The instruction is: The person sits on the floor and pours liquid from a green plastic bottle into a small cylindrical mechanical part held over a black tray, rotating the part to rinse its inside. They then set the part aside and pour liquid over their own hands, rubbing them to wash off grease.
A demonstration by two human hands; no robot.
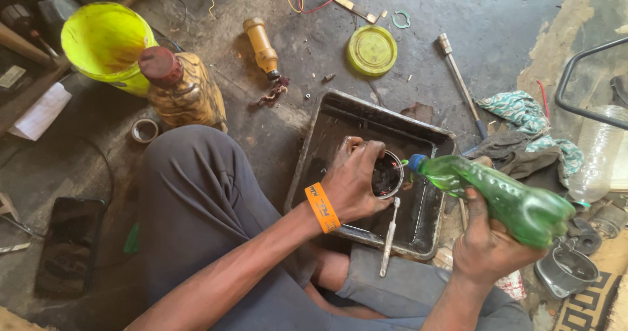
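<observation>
My left hand [353,180], with an orange band on the wrist, grips a round metal cup-like part [388,174] over a dark metal tray [327,128]. My right hand [487,246] holds a green plastic bottle [504,197] tilted sideways, its blue neck pointing at the part's open top. An old toothbrush [390,236] rests on the tray's near rim, just below the part.
A yellow bucket [104,40], a brown jug with a red cap [180,89], a small orange bottle [261,46] and a yellow lid [371,50] lie on the oily floor. Rags [530,125], a long metal tool [458,79] and metal parts [566,269] sit to the right.
</observation>
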